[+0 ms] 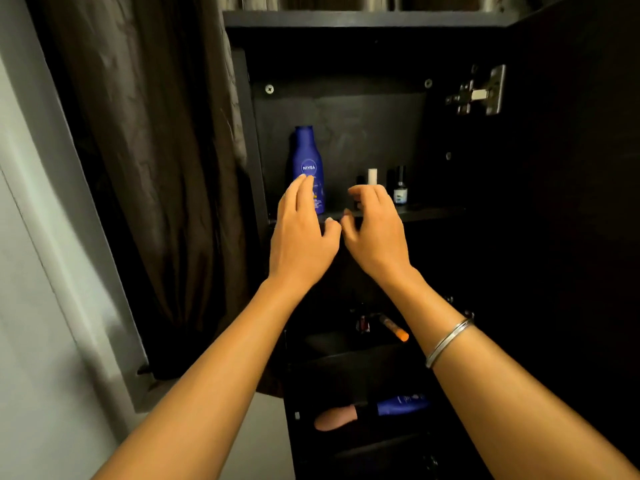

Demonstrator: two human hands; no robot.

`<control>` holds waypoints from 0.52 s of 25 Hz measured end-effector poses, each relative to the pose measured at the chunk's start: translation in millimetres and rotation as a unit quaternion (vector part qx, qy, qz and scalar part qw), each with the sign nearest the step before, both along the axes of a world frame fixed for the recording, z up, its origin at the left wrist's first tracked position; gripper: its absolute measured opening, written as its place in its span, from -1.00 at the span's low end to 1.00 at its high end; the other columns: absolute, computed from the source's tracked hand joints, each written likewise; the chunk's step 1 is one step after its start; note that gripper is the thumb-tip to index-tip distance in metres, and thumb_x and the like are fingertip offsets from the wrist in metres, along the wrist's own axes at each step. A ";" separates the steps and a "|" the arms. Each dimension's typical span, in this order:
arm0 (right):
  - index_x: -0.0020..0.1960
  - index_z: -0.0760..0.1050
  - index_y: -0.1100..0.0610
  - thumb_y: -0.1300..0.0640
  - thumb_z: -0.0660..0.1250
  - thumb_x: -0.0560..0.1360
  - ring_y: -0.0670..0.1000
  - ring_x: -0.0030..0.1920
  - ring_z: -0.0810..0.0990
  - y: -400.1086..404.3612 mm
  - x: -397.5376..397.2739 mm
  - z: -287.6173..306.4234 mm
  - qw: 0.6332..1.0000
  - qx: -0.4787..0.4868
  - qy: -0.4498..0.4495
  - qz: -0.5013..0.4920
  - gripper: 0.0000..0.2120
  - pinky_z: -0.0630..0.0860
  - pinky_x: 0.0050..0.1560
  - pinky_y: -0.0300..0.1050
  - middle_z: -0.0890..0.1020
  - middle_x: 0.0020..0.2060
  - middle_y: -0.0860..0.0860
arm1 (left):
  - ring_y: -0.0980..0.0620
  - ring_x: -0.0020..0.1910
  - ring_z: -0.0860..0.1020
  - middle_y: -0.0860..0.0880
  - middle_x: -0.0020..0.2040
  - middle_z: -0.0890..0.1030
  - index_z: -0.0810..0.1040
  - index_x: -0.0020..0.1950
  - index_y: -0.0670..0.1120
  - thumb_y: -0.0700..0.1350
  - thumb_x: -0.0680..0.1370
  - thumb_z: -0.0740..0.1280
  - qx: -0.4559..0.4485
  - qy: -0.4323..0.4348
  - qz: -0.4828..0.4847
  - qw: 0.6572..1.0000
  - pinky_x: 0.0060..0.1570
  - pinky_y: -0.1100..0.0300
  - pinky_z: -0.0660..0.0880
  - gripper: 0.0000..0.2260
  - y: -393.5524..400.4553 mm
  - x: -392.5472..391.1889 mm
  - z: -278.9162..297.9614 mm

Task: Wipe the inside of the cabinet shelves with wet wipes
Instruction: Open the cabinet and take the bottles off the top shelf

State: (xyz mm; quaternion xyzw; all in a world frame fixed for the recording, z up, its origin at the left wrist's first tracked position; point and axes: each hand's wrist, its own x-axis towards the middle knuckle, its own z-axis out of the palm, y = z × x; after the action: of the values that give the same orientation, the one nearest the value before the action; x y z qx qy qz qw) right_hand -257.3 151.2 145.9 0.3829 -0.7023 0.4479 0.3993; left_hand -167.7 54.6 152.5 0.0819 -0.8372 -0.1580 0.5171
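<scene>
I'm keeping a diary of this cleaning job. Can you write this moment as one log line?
stage: reaching into cabinet | left hand: open, by blue lotion bottle | right hand: open, empty | shelf: small bottles on it | wipe: none visible

Both arms extended; left grip [302, 233] fingers straight, right grip [375, 230] loosely curled.

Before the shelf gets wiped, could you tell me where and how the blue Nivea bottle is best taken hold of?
Grip the blue Nivea bottle around its wide lower body, coming from the front with the left hand, which is already in front of it. It stands upright at the left end of the shelf, with the cabinet wall close on its left, so a side approach looks cramped.
</scene>
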 end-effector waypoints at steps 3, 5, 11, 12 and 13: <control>0.23 0.46 0.22 0.21 0.32 0.49 0.08 0.12 0.54 -10.5 -2.8 19.3 0.999 -0.043 -0.024 0.022 -0.68 0.49 0.12 -0.06 0.54 0.11 0.09 | -0.11 0.49 0.30 -0.14 0.55 0.24 0.17 0.57 -0.18 -0.13 0.53 0.37 0.105 0.008 -0.027 0.994 0.44 0.06 0.32 -0.34 3.2 -12.3 23.5; 0.25 0.46 0.23 0.19 0.33 0.48 0.10 0.12 0.53 -12.2 -10.5 27.5 0.996 -0.074 -0.044 -0.002 -0.65 0.47 0.15 -0.04 0.53 0.12 0.12 | -0.13 0.44 0.36 -0.16 0.52 0.28 0.16 0.56 -0.19 -0.13 0.53 0.38 0.145 0.013 -0.017 0.989 0.32 0.15 0.33 -0.33 5.6 -19.5 38.1; 0.24 0.46 0.17 0.10 0.34 0.51 0.02 0.06 0.55 9.5 -50.8 46.4 0.988 -0.103 -0.109 -0.022 -0.67 0.55 0.09 0.01 0.53 0.10 0.06 | -0.16 0.28 0.50 -0.18 0.37 0.44 0.31 0.42 -0.19 -0.07 0.52 0.46 0.274 -0.005 0.038 0.961 -0.01 0.18 0.37 -0.44 -6.5 -42.7 65.1; 0.22 0.47 0.16 0.10 0.35 0.51 0.00 0.04 0.55 11.0 -53.7 46.5 0.989 -0.102 -0.106 -0.016 -0.68 0.56 0.08 -0.01 0.53 0.09 0.05 | -0.17 0.27 0.51 -0.18 0.35 0.46 0.33 0.40 -0.19 -0.06 0.50 0.48 0.291 -0.006 0.037 0.956 -0.01 0.14 0.41 -0.44 -10.2 -46.4 64.6; 0.21 0.48 0.16 0.11 0.35 0.51 -0.01 0.02 0.56 11.6 -54.9 46.2 0.990 -0.101 -0.102 -0.006 -0.70 0.56 0.06 -0.02 0.53 0.09 0.04 | -0.17 0.26 0.52 -0.18 0.34 0.48 0.35 0.39 -0.19 -0.04 0.49 0.49 0.306 -0.005 0.039 0.951 0.00 0.11 0.44 -0.44 -12.8 -49.8 63.6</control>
State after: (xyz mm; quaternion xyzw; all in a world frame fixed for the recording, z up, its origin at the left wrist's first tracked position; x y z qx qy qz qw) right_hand -312.2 162.8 192.1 0.2883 -0.6929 0.5512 0.3647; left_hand -217.5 41.8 216.1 0.2695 -0.7472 -0.3865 0.4686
